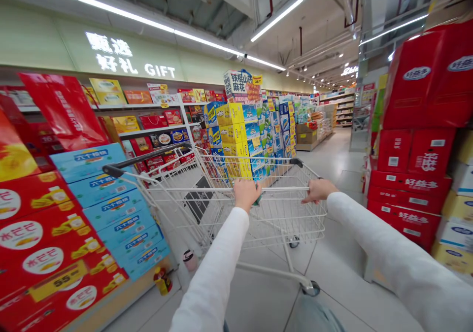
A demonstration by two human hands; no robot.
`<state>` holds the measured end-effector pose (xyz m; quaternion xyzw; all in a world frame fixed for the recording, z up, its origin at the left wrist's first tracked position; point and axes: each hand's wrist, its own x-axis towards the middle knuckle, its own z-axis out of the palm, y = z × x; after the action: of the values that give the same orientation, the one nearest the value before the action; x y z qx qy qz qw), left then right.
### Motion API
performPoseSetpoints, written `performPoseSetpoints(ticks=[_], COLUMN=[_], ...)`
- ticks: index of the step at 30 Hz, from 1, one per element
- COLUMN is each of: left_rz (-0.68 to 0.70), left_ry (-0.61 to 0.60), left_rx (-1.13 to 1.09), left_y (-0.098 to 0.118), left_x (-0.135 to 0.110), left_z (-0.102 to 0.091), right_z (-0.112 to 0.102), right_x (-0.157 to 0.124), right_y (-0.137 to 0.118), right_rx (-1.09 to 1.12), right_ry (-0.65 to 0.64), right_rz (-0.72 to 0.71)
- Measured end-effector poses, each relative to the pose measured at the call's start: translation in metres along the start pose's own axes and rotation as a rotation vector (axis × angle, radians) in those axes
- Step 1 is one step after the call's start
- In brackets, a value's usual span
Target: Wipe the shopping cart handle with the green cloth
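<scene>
A wire shopping cart stands in a supermarket aisle in front of me, its dark handle pointing away to the left. My left hand is closed over the cart's near top rim, with something small and dark green under the fingers that I cannot make out. My right hand is closed on the same rim, further right near the corner. Both arms wear white sleeves. The basket holds only a dark flap panel.
Red and blue gift boxes are stacked along the left. A tower of yellow and blue boxes stands beyond the cart. Red cartons pile up on the right. A small bottle and a pink cup sit on the floor.
</scene>
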<state>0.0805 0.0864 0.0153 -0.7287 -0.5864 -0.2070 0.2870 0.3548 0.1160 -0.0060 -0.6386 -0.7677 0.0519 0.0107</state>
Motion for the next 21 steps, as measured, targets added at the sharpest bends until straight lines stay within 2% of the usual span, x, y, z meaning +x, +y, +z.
performPoseSetpoints(ticks=[9,13,17,21], left_rz=[-0.021,0.011,0.066,0.083], left_ry=[-0.083,-0.089,-0.083,-0.053], left_rx=[-0.116,-0.139,-0.134,-0.095], left_y=[0.061,0.076,0.068,0.037], left_x=[0.011,0.013,0.011,0.006], left_z=[0.002,0.005,0.006,0.004], right_z=[-0.001,-0.002,0.0,0.003], right_x=[-0.003,-0.003,-0.002,0.0], right_y=[-0.006,-0.009,-0.009,-0.006], right_rx=[0.007,0.021,0.018,0.006], right_ry=[0.022,0.011,0.021,0.057], right_rz=[0.037,0.04,0.015,-0.016])
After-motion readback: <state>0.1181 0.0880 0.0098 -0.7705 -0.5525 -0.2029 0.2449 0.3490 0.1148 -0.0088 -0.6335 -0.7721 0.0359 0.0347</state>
